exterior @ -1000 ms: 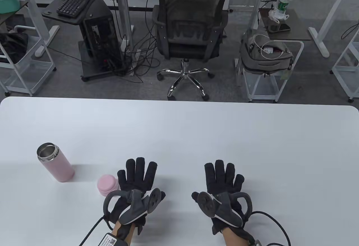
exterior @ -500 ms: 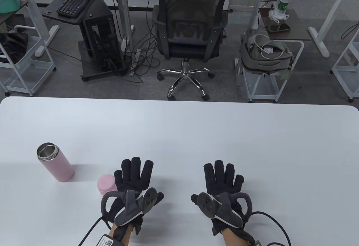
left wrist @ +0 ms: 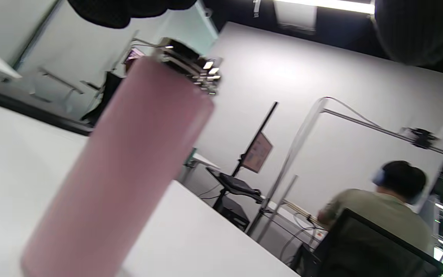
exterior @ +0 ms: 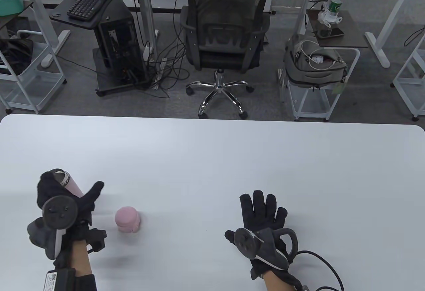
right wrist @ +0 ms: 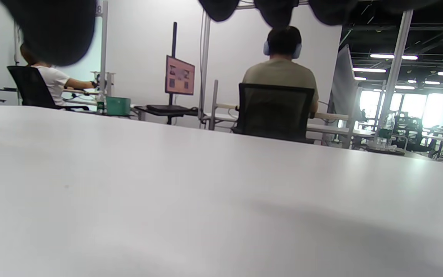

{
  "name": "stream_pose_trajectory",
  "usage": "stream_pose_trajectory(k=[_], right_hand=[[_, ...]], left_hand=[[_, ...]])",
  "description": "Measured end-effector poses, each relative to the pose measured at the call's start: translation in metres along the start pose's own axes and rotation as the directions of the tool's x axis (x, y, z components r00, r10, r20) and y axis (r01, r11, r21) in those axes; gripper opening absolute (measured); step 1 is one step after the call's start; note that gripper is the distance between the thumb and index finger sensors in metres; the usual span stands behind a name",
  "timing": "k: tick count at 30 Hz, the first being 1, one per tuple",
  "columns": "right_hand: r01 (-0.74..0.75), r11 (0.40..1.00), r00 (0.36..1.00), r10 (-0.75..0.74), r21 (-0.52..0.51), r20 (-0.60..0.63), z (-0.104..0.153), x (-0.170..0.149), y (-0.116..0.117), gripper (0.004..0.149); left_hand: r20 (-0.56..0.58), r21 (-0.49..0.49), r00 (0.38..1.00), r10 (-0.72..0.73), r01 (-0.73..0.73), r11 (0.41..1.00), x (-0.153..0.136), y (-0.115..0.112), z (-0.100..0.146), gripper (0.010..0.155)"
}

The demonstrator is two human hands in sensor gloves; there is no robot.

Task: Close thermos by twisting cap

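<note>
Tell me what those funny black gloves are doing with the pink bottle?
A person is about to close a pink thermos. Their left hand reaches around it near the table's left side, fingers spread by its open steel mouth; whether it grips yet is hard to tell. The pink cap sits on the table beside it, not screwed on. The right hand rests flat on the table, holding nothing.
</note>
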State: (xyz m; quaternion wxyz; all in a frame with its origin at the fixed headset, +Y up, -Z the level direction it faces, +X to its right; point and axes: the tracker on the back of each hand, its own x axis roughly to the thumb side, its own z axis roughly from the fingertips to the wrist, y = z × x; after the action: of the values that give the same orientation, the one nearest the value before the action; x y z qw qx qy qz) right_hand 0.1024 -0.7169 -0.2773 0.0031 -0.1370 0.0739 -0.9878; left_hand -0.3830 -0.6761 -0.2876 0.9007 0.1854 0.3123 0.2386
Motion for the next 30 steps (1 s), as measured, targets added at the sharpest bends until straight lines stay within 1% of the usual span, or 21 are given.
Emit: stream_pose_trajectory(k=[2, 5, 7, 9, 10, 11, 12, 13, 16, 17, 20, 24, 26, 28, 30], right_hand=[[0.002, 1.000, 1.000, -0.002, 0.009, 0.000, 0.000, 0.000, 0.000, 0.106], [0.008, 1.000, 1.000, -0.008, 0.015, -0.003, 0.000, -0.001, 0.000, 0.106], [0.016, 1.000, 1.000, -0.016, 0.017, -0.006, 0.000, -0.002, 0.000, 0.105], [0.024, 0.999, 1.000, -0.024, 0.023, -0.006, 0.000, -0.002, 0.000, 0.105], [0.028, 0.999, 1.000, -0.028, 0.026, -0.006, 0.000, -0.002, 0.001, 0.105], [0.032, 0.999, 0.999, -0.032, 0.030, -0.006, -0.001, -0.002, 0.001, 0.105], [0.036, 0.999, 0.999, -0.035, 0.035, -0.006, -0.001, -0.002, 0.001, 0.105], [0.037, 0.999, 0.999, -0.037, 0.036, -0.006, -0.001, -0.002, 0.002, 0.105], [0.032, 0.999, 0.999, -0.032, 0.038, -0.007, -0.001, -0.003, 0.002, 0.105], [0.032, 0.999, 0.999, -0.032, 0.040, -0.008, -0.001, -0.003, 0.002, 0.105], [0.052, 0.997, 0.999, -0.052, 0.052, -0.013, -0.001, -0.004, 0.003, 0.104], [0.070, 0.996, 0.997, -0.070, 0.061, -0.014, -0.002, -0.005, 0.004, 0.105], [0.084, 0.994, 0.996, -0.083, 0.066, -0.013, -0.002, -0.005, 0.004, 0.105], [0.097, 0.993, 0.995, -0.097, 0.068, -0.005, -0.002, -0.004, 0.004, 0.106], [0.125, 0.991, 0.992, -0.125, 0.047, 0.011, -0.002, -0.001, 0.002, 0.107]], left_hand=[[-0.099, -0.052, 0.993, 0.059, -0.064, 0.997, -0.021, -0.006, -0.017, 0.132], [-0.218, -0.131, 0.965, 0.145, -0.176, 0.976, -0.046, -0.021, -0.033, 0.128], [-0.239, -0.158, 0.958, 0.159, -0.200, 0.967, -0.059, -0.031, -0.040, 0.124], [-0.251, -0.179, 0.955, 0.158, -0.206, 0.962, -0.064, -0.038, -0.043, 0.119], [-0.243, -0.184, 0.957, 0.159, -0.206, 0.961, -0.066, -0.040, -0.044, 0.117], [-0.230, -0.185, 0.959, 0.165, -0.210, 0.960, -0.067, -0.042, -0.044, 0.112], [-0.223, -0.179, 0.960, 0.172, -0.214, 0.960, -0.067, -0.044, -0.045, 0.105], [-0.204, -0.178, 0.962, 0.180, -0.218, 0.960, -0.066, -0.046, -0.046, 0.102], [-0.199, -0.173, 0.970, 0.141, -0.176, 0.969, -0.062, -0.049, -0.046, 0.105], [-0.196, -0.172, 0.971, 0.138, -0.172, 0.970, -0.060, -0.050, -0.046, 0.108], [-0.190, -0.153, 0.971, 0.146, -0.176, 0.972, -0.056, -0.051, -0.047, 0.108], [-0.144, -0.134, 0.982, 0.120, -0.140, 0.981, -0.049, -0.049, -0.045, 0.110], [-0.105, -0.128, 0.982, 0.155, -0.168, 0.978, -0.040, -0.046, -0.042, 0.111], [-0.029, -0.121, 0.986, 0.163, -0.165, 0.979, -0.025, -0.041, -0.037, 0.112], [0.070, -0.122, 0.982, 0.176, -0.167, 0.978, -0.003, -0.035, -0.029, 0.113]])
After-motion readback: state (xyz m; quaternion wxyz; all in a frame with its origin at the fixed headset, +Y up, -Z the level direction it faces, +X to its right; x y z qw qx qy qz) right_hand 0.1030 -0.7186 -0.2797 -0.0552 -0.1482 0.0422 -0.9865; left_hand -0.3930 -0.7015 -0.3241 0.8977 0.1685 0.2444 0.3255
